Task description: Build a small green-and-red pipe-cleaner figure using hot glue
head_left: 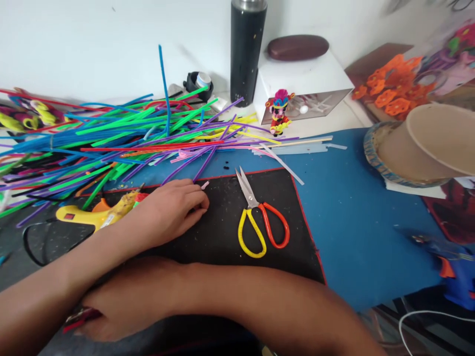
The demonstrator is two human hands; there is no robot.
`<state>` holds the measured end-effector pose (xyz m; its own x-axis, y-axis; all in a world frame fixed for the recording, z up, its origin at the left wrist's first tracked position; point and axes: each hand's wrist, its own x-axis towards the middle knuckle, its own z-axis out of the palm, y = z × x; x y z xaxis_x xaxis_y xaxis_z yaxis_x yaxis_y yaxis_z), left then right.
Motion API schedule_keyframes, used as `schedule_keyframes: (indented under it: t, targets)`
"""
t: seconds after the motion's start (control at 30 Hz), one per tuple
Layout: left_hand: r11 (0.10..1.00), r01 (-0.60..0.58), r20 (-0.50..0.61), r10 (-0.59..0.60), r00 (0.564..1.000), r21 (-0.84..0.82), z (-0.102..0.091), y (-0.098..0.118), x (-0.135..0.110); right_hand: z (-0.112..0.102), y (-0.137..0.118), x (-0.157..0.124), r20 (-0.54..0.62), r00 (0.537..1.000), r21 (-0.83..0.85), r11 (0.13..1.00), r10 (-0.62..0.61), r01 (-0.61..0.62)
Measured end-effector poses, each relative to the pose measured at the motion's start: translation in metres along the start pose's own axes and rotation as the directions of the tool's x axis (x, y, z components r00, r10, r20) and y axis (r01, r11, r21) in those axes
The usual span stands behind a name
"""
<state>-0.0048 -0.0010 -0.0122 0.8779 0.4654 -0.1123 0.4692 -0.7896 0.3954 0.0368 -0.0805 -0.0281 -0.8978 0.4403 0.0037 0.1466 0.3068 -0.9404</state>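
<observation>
My left hand [181,207] rests over the black mat [222,242] with its fingers curled in. Whatever it may hold is hidden. A small pale pink piece [205,185] shows just beyond its knuckles. Crossing under the left forearm, my right hand [129,299] is closed at the lower left around a red and dark object [81,317], mostly covered and of unclear kind. Scissors [251,200] with one yellow and one red handle lie partly spread on the mat, right of my left hand. A yellow glue gun [100,215] lies behind my left forearm.
Many coloured pipe cleaners [122,123] are heaped at the back left. A black bottle [247,54], a small figurine [279,112] and a white box [308,79] stand along the wall. At right are a beige container [441,143], orange flowers [397,86] and a blue tool [458,272].
</observation>
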Motion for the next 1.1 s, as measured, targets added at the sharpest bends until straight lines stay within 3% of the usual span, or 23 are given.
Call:
schedule_keyframes:
  t: [0.1, 0.2, 0.3, 0.53, 0.77, 0.87, 1.0, 1.1]
  targets:
    - [0.997, 0.005, 0.039, -0.002, 0.999, -0.071, -0.007, -0.004, 0.005, -0.005, 0.002, 0.002, 0.131, 0.991, -0.007, 0.999, -0.032, 0.033]
    - [0.994, 0.046, -0.010, -0.047, 0.999, -0.098, -0.017, -0.013, 0.017, -0.006, 0.003, 0.004, 0.142, 0.990, 0.068, 0.997, 0.012, -0.022]
    - [0.995, 0.092, -0.096, -0.096, 0.991, -0.041, -0.027, -0.023, 0.038, -0.009, 0.002, 0.006, 0.177, 0.983, 0.125, 0.990, 0.047, -0.070]
    - [0.988, 0.064, -0.079, -0.054, 0.995, 0.142, -0.030, -0.039, 0.081, -0.009, 0.004, 0.010, 0.287, 0.954, 0.125, 0.984, 0.085, -0.126]
    - [0.984, 0.023, -0.097, -0.005, 0.995, 0.176, -0.024, -0.048, 0.086, -0.001, 0.010, 0.016, 0.185, 0.983, 0.094, 0.995, 0.002, -0.020]
    - [0.987, 0.012, -0.106, 0.005, 0.994, 0.159, -0.024, -0.049, 0.087, 0.005, 0.015, 0.020, 0.212, 0.977, 0.099, 0.994, 0.020, -0.042]
    - [0.992, 0.003, -0.120, 0.012, 0.993, 0.130, -0.023, -0.051, 0.088, 0.027, 0.027, 0.027, 0.041, 0.999, 0.169, 0.985, 0.023, -0.030]
    - [0.993, 0.009, -0.137, 0.007, 0.991, 0.118, -0.025, -0.052, 0.085, 0.049, 0.033, 0.029, -0.024, 0.998, 0.158, 0.986, 0.050, -0.046]
